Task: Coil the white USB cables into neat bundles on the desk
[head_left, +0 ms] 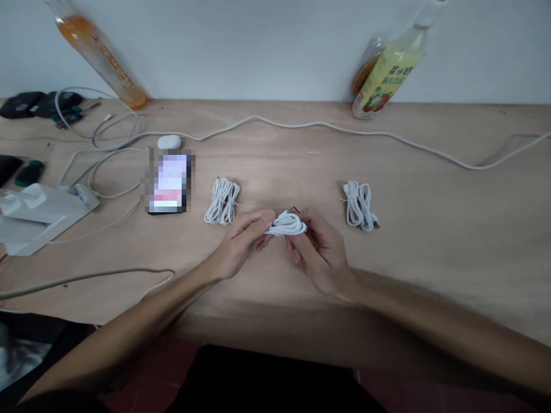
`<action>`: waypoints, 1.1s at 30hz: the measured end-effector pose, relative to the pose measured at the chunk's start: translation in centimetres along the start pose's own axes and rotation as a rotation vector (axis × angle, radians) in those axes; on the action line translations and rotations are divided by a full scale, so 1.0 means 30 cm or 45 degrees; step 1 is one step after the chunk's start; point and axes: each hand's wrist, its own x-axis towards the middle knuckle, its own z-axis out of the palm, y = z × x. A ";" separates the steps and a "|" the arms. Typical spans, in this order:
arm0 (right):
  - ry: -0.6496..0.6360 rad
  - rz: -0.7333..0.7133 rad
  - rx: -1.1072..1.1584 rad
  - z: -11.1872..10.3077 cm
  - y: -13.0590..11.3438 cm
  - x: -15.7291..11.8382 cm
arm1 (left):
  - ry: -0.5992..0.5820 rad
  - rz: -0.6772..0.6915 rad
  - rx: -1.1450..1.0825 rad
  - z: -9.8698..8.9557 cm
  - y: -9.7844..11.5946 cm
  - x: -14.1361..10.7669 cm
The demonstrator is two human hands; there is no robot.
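A coiled white cable (287, 223) is held up between my two hands, above the front part of the wooden table. My left hand (243, 238) pinches its left end between thumb and fingers. Its right end lies in the curled fingers of my right hand (322, 249), where a small reddish tip pokes up by the fingers. Two more white cable bundles rest on the table: a tied bundle (222, 201) beyond my left hand, and another bundle (360, 205) with a visible plug beyond my right hand.
A phone (170, 183) with a lit, blurred screen lies left, near a white earbud case (169, 142). A long white cord (318, 124) crosses the back. An orange drink bottle (103, 60) and a yellow-green bottle (391, 69) stand by the wall. A white power strip (43, 218) sits far left.
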 end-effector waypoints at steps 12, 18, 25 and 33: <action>0.157 -0.056 0.045 0.005 0.014 0.002 | 0.010 -0.211 -0.135 0.020 0.023 0.003; 0.227 -0.118 -0.078 0.003 0.006 0.004 | 0.014 -0.226 -0.115 0.021 0.032 0.008; 0.257 -0.032 -0.021 0.008 0.001 0.009 | 0.029 -0.202 -0.037 0.003 0.019 0.012; 0.195 0.158 0.134 0.005 0.002 0.018 | 0.008 -0.204 0.018 -0.010 0.009 0.009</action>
